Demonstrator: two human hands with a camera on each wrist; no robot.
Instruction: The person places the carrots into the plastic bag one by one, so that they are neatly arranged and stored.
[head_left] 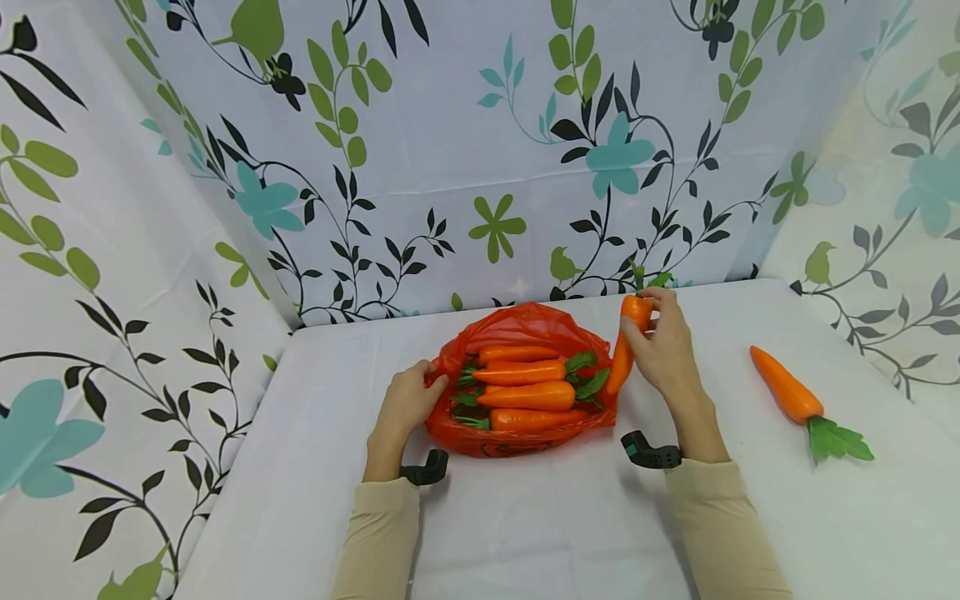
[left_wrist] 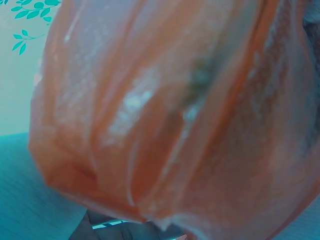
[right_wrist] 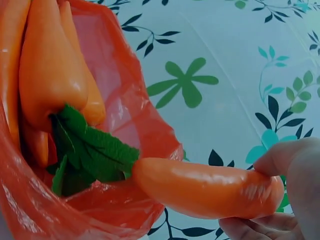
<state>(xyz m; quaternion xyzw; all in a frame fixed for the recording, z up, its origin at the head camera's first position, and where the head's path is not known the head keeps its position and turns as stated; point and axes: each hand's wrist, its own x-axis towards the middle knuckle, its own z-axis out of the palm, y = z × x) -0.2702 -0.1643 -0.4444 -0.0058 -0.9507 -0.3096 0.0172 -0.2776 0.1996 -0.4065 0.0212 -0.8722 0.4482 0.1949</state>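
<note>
A red plastic bag point(head_left: 480, 442) lies with its mouth spread, and several orange toy carrots point(head_left: 528, 396) with green leaves show inside. At the bag's left side, my left hand point(head_left: 405, 404) grips the edge of the plastic; in the left wrist view the crumpled bag point(left_wrist: 150, 125) fills most of the picture and hides the fingers. Beside the bag's right edge, my right hand point(head_left: 667, 342) holds another carrot point(head_left: 622, 365) by its thick, leafy end, tip pointing down. In the right wrist view, thumb and fingers pinch this carrot point(right_wrist: 200, 185), whose tip overlaps the bag's rim.
A single carrot point(head_left: 786, 387) with a green leaf lies on the white table point(head_left: 525, 533) to the right. Behind the table hangs a white cloth point(head_left: 420, 167) printed with leaves and flowers, and similar cloth covers both sides.
</note>
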